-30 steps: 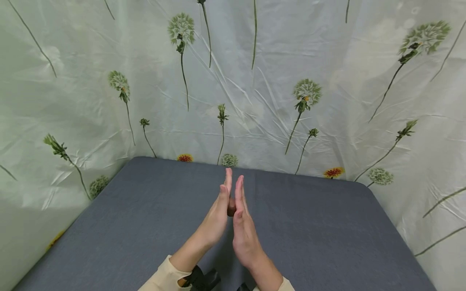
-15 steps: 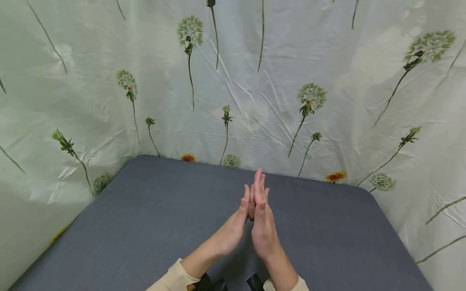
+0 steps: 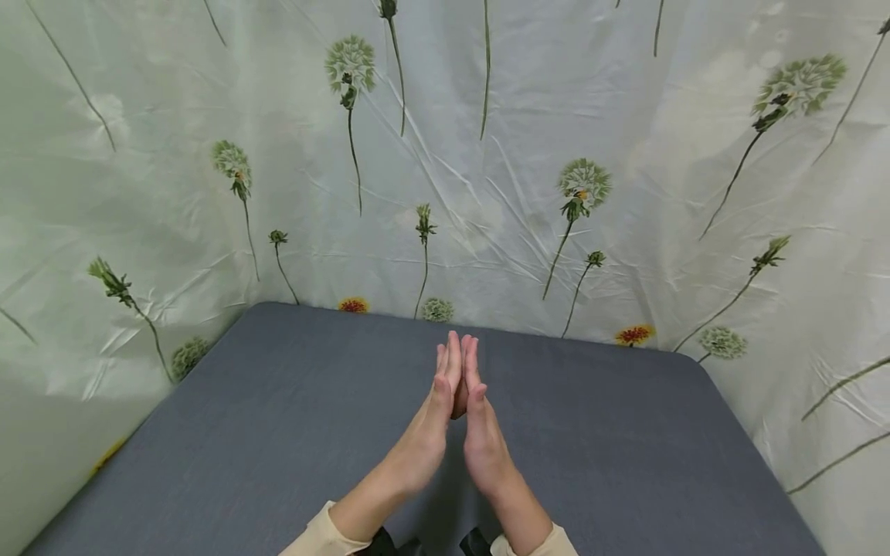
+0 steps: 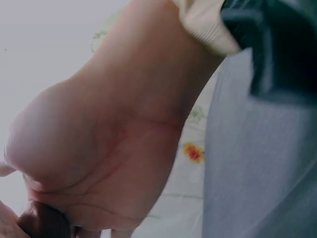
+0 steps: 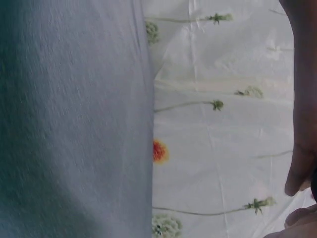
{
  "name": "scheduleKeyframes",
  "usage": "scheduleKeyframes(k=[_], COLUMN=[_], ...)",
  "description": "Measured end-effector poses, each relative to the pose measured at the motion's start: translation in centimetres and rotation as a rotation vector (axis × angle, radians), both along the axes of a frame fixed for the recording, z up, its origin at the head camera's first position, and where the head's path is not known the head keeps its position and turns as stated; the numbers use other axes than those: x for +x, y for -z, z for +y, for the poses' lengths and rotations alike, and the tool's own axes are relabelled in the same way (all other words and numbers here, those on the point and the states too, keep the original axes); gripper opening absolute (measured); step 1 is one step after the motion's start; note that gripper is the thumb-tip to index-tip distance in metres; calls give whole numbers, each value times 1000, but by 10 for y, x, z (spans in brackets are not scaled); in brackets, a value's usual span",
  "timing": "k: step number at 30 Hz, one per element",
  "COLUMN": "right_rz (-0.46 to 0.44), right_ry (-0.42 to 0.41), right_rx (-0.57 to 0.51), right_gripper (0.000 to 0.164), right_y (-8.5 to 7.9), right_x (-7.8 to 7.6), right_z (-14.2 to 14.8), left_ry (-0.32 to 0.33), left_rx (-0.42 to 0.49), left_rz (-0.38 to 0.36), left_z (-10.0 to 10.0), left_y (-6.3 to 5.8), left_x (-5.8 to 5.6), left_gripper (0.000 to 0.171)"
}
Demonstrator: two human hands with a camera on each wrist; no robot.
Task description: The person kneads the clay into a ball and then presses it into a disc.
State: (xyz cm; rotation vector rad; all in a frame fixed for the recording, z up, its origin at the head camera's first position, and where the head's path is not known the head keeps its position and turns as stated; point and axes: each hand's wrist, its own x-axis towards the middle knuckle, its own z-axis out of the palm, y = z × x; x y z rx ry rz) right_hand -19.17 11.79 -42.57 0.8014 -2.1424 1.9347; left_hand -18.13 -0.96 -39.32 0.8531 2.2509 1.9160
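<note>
Both hands are raised above the grey surface with palms facing each other and fingers straight, pointing forward. My left hand (image 3: 424, 440) and right hand (image 3: 487, 440) press a small brown lump (image 3: 458, 407) between them, near the bases of the fingers. The lump looks like clay and is mostly hidden by the palms. In the left wrist view the dark lump (image 4: 47, 221) lies against the left palm, at the bottom edge. Only the edge of the right hand (image 5: 304, 109) shows in the right wrist view.
A grey padded table (image 3: 278, 409) spreads beneath the hands. Around its back and sides hangs a pale curtain (image 3: 501, 232) printed with dandelions. Cream sleeves (image 3: 320, 533) and dark wrist straps (image 3: 476, 540) sit at the wrists.
The palms slide against each other: the right fingertips, farther forward half a second ago, have drawn back, and the left ones have come forward. The brown lump stays between them.
</note>
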Motion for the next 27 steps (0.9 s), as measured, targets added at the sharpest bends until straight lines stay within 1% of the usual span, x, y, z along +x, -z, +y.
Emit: scheduleKeyframes(k=[4,7,10,13,16,20,24,27], right_rz=[1,0,5,42,113,216,232,240], right_ry=[-43,-54,-29,6,38,96,133,149], right_rx=[1,6,31,58,74,90,90,83], right_gripper=[67,66,66,64,63,65,66,68], right_y=[2,1,0,-2,-4,-8,-12,-14], right_x=[2,5,9,13,15,12,10,6], right_z=[-7,-9,-13,-16,-17,-13,-6,0], left_ry=[-41,-58,-70,-68,-52,-3,72,122], left_rx=[13,20,48,79,98,91,71,69], left_rz=[55,67,68,44,5,-69,-157,-187], left_z=[-5,-8,-12,-14,-13,-8,-1,3], left_y=[0,1,3,3,4,7,9,9], left_x=[-6,-12,-18,-22,-24,-22,-17,-12], left_gripper=[75,74,73,75,75,74,75,75])
